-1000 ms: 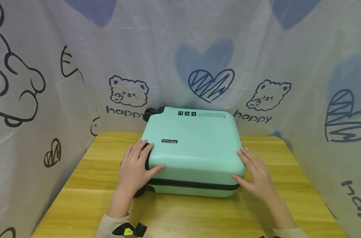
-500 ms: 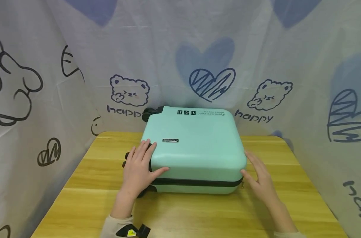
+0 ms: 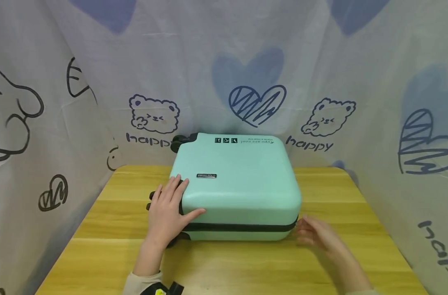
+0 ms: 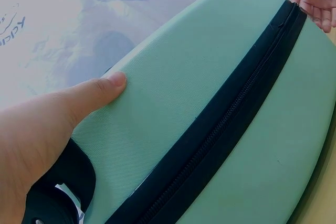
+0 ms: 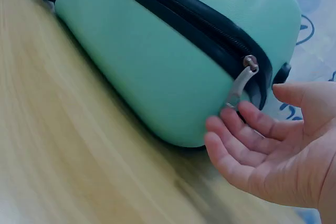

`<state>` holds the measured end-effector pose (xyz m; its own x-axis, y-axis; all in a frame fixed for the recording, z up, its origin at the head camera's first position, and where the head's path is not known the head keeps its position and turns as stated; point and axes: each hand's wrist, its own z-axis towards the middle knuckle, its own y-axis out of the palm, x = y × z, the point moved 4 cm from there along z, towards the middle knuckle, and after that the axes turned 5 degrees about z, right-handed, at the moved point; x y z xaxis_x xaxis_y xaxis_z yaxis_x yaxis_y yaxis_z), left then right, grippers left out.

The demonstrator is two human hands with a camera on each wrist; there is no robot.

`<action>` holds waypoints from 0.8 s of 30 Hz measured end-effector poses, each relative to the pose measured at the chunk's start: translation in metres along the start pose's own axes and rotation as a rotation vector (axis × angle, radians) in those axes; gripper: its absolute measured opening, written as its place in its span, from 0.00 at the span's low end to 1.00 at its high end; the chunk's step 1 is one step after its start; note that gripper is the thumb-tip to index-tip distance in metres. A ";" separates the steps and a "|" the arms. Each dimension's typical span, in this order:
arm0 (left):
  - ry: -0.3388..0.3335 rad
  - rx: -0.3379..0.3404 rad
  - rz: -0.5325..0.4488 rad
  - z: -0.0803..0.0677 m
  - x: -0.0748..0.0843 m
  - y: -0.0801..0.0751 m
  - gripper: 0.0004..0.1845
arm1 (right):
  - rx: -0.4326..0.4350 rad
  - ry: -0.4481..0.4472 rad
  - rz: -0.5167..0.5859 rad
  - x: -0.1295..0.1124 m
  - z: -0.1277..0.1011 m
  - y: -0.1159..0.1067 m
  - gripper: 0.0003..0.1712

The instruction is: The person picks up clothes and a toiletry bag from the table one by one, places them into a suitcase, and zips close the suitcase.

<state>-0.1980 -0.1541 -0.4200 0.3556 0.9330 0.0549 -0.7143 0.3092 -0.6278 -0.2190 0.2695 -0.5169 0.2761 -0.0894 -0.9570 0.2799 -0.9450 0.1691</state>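
Observation:
A mint-green hard-shell suitcase (image 3: 238,168) lies flat on the table, its black zipper band (image 4: 210,129) running along the near side. My left hand (image 3: 166,215) rests on its left near corner, fingers over the top edge and thumb on the front wall. Beside the right near corner is my right hand (image 3: 321,235). In the right wrist view, a grey zipper pull (image 5: 241,85) hangs from the metal slider (image 5: 251,62). The bent fingertips (image 5: 231,116) of my right hand lie at the pull's lower end, with the thumb held apart from it.
Black wheels (image 3: 179,142) stick out on the suitcase's left side. The yellow wood-grain table (image 3: 231,266) extends in front and to both sides. A white printed curtain (image 3: 194,73) hangs close behind the suitcase and along the sides.
My right hand has left the suitcase's upper right side and dropped to the zipper pull at the right near corner. The left hand stays on the left near corner.

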 end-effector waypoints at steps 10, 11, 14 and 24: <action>-0.002 -0.006 -0.006 -0.001 -0.001 0.000 0.52 | -0.432 0.139 0.463 0.022 -0.002 0.013 0.27; -0.002 -0.005 -0.007 -0.002 -0.001 0.000 0.52 | -0.453 0.151 0.478 0.023 -0.003 0.013 0.28; 0.000 0.000 -0.005 -0.002 -0.001 0.001 0.52 | -0.504 0.178 0.535 0.026 -0.004 0.017 0.31; -0.007 -0.031 0.001 0.000 -0.001 0.001 0.53 | -0.691 0.181 0.733 0.031 -0.003 0.027 0.32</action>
<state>-0.1987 -0.1550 -0.4205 0.3507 0.9346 0.0597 -0.6954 0.3025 -0.6518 -0.1996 0.2422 -0.5412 0.7113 -0.4696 -0.5230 0.4395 -0.2835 0.8523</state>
